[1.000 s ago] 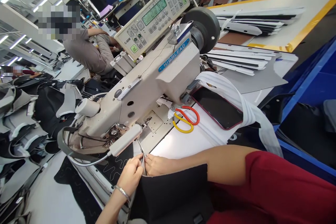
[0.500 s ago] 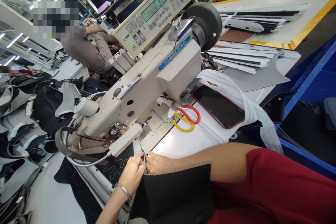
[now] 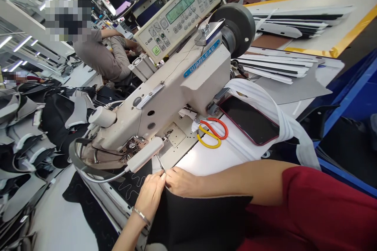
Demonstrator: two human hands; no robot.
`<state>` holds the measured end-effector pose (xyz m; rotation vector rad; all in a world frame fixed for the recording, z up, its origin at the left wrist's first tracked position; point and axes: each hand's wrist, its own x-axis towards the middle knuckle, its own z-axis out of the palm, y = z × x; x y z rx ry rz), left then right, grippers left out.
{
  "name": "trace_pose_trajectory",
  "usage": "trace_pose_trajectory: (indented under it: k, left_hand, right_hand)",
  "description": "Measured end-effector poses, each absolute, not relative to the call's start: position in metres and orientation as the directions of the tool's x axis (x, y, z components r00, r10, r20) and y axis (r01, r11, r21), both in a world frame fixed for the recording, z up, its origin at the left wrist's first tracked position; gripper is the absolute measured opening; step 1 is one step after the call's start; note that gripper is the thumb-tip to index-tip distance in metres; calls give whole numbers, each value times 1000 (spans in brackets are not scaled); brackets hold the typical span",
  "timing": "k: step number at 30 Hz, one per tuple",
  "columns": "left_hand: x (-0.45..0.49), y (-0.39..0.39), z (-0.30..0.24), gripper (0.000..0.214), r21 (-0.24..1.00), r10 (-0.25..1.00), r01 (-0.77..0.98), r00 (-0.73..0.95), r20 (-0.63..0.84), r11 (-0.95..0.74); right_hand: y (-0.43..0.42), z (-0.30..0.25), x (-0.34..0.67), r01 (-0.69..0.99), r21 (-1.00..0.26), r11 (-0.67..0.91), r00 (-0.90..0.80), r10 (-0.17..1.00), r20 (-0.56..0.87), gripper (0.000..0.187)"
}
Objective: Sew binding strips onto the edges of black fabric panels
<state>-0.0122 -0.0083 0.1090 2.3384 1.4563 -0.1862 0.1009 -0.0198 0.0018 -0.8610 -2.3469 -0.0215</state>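
Observation:
My left hand (image 3: 151, 193), with a bracelet at the wrist, is closed on the edge of a black fabric piece (image 3: 203, 219). Close against it, my right hand (image 3: 180, 181) grips the same edge with fingers pressed together. The fabric hangs from both hands toward my lap. Just beyond my fingertips is the sewing machine (image 3: 176, 98), with its white lamp (image 3: 145, 154) over the needle area. The needle and foot are partly hidden by the lamp. Scissors (image 3: 212, 132) with red and yellow handles lie on the machine bed to the right.
A phone (image 3: 250, 119) and white tape (image 3: 265, 96) lie right of the machine. Strips (image 3: 273, 64) are stacked farther back. Black and grey pieces (image 3: 26, 133) crowd the left side. A co-worker (image 3: 97, 53) sits behind the machine.
My hands have come closer together at the fabric edge. The black fabric has swung a little lower and to the right. The whole view has shifted slightly.

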Motion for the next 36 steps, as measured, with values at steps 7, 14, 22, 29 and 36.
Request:
trace_pose_trajectory:
  k: [7,14,22,29,36]
  left_hand:
    - [-21,-7,109,46,256,825,897,435,-360,-361]
    - [-24,-9,104,27,226,852,925,372,-369,-307]
    - [-32,-18,84,48,-66,895,917,366,-257,-394]
    - [-36,-12,61,38,-105,926,921,369,-84,-376]
    - [-51,4,69,37,37,901,911,412,-132,-411]
  right_hand:
    - [-11,11,109,457,-357,815,-666,579,470,15]
    - [-2,10,105,378,-118,918,-829,393,397,14]
    - [-1,16,111,366,-101,925,-835,375,402,15]
    - [-7,12,112,399,-156,903,-793,426,436,14]
    - [-8,10,112,396,-203,896,-766,444,464,19]
